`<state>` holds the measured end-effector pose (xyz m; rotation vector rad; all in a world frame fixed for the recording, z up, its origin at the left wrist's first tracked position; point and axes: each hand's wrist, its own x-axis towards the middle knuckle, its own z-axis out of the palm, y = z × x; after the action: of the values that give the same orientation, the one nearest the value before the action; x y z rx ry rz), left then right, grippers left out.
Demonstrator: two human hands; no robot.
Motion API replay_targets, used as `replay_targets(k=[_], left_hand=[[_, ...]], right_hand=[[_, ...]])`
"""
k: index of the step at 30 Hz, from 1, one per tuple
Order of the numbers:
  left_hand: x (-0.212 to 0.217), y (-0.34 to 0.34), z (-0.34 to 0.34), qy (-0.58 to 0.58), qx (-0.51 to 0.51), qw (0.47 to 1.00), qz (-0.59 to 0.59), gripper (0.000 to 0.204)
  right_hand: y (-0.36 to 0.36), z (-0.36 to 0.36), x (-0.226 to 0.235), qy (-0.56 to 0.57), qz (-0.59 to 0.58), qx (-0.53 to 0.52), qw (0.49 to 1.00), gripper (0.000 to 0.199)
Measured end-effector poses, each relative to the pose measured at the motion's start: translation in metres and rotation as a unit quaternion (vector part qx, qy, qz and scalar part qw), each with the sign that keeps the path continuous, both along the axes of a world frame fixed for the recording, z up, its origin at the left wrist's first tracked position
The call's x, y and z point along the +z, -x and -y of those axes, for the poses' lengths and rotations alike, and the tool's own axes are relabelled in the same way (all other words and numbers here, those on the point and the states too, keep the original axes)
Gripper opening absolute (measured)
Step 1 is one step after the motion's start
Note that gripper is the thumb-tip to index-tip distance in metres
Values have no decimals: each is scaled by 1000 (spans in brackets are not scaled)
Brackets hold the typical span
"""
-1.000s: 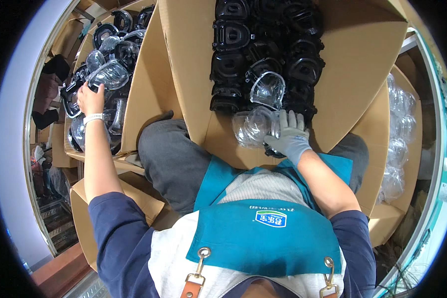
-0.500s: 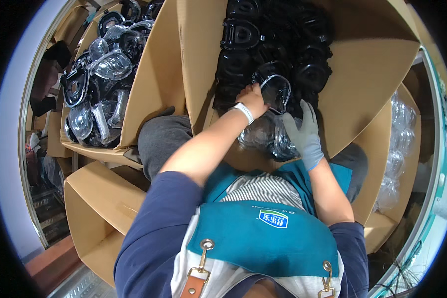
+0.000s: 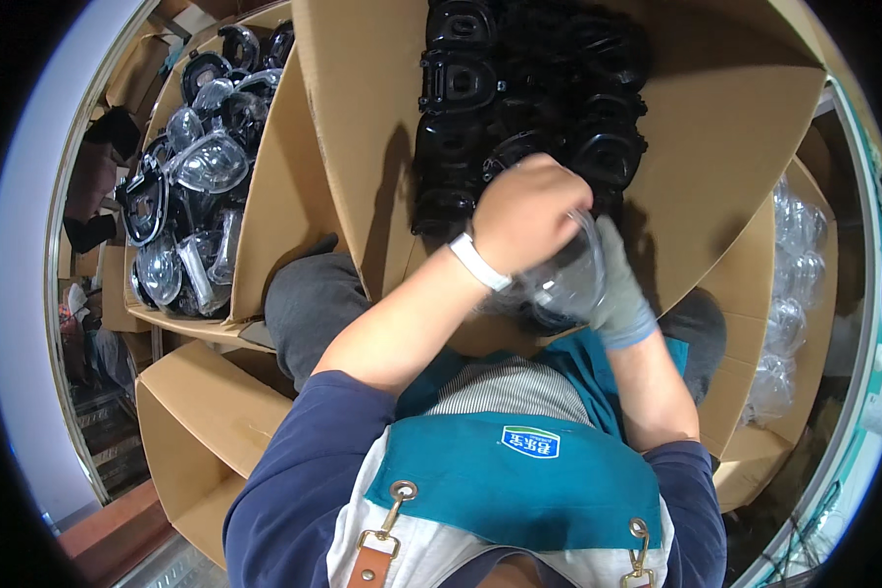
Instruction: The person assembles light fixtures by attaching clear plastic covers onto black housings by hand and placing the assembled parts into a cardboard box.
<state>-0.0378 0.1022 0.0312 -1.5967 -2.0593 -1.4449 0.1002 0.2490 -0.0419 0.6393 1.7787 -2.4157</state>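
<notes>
Grey-gloved, the right hand (image 3: 618, 287) curves beside a clear cover (image 3: 568, 282), grip unclear, the curled left hand (image 3: 532, 213) pinching its rim at a box (image 3: 720, 167) of black parts (image 3: 459, 80), another box (image 3: 282, 206) farther left holding clear and black pieces (image 3: 211, 164).

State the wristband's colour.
White; the wristband shows best in the head view.

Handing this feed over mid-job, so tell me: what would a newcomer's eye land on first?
At the centre, the bare left hand holds a clear plastic cover, the gloved right hand close at its right. Beyond them, glossy black parts lie in rows inside a big cardboard box. Upper left, another box holds a jumble of clear and black pieces.
</notes>
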Motion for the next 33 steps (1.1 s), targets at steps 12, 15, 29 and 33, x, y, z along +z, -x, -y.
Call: replay_targets(k=[12, 15, 29, 33], left_hand=[[-42, 83, -78, -56, 109, 929, 348, 24], [-60, 77, -121, 153, 80, 981, 82, 24], [-113, 26, -181, 289, 167, 937, -106, 70], [-94, 35, -175, 430, 96, 888, -131, 60]], right_hand=[[-13, 16, 45, 591, -121, -25, 797, 81], [-15, 1, 37, 514, -127, -113, 841, 66], [-32, -21, 65, 437, -184, -36, 880, 69], [-33, -21, 53, 405, -219, -35, 887, 64]])
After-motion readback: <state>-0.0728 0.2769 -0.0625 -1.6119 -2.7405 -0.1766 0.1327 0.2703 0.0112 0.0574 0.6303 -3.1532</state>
